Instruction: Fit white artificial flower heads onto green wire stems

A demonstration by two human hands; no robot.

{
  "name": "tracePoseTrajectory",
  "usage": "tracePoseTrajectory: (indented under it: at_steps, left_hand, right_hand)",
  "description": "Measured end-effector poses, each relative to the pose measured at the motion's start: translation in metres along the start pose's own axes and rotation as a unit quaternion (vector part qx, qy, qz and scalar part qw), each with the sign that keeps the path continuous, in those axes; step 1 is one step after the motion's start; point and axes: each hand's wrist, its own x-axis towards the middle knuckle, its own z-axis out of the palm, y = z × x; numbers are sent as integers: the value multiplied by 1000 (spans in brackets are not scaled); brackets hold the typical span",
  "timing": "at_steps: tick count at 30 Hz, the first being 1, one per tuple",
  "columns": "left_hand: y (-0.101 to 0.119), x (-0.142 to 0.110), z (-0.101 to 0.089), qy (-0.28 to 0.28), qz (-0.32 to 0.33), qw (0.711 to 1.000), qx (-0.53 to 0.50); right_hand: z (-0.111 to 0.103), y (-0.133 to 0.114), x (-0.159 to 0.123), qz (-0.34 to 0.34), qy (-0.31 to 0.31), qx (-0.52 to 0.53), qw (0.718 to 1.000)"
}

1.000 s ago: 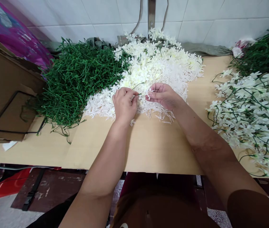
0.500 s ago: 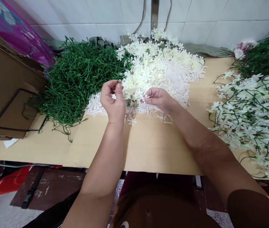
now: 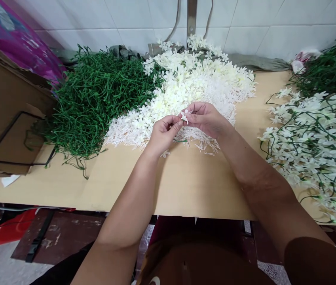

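Observation:
My right hand (image 3: pixel 205 117) is closed, its fingertips pinching a small white artificial flower (image 3: pixel 185 116). Right against that flower, my left hand (image 3: pixel 166 130) is closed in a pinch too. A thin green plastic stem (image 3: pixel 181 141) shows just below its fingertips, and most of the stem is hidden by the fingers. Both hands are over the front of a heap of loose white flowers (image 3: pixel 182 85) and thin white pieces. Left of that heap lies a tangled pile of green stems (image 3: pixel 96 99). One loose flower (image 3: pixel 165 153) lies near my left wrist.
White flowers on green stems (image 3: pixel 319 146) cover the table's right end, with more green stems (image 3: pixel 331 71) behind them. At the left stand a cardboard box (image 3: pixel 7 118) and a purple bag (image 3: pixel 28 43). A tiled wall (image 3: pixel 245 43) closes off the back of the cardboard-covered table (image 3: pixel 203 186).
My left hand has moved right and down from beside the green pile, bringing a stem to the flower. My right hand has shifted slightly, and the two hands now meet.

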Motion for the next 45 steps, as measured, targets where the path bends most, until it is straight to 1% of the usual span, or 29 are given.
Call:
tracePoseTrajectory:
  at_steps: [6,12,16,21,24,32,37,45]
  left_hand:
    - [0,0,-4,-14,-20,999,-20]
    - [0,0,-4,-25,-28,999,-39]
    - [0,-1,-4,-21,-34,999,-32]
    - [-1,0,-5,-25,-32,999,-33]
    - [-1,0,-5,-24,-33,999,-23]
    - [-6,1,-4,-28,-30,999,-12]
    - [-6,2,-4,-29,-25,999,-7]
    - [-7,2,-2,-13,-47,999,-24]
  right_hand:
    - [-1,-1,-1,9,-6,10,1000]
    - [-3,0,-1,11,-10,15,1000]
    - [-6,0,0,7,-8,-12,1000]
    - [-8,0,0,-16,-7,-30,999]
    - [-5,-1,0,-20,-11,-44,999]
    - [2,-4,-1,-31,7,-101,994]
    - [2,1,0,-28,8,-135,990]
    - [5,13,2,-40,16,-141,989]
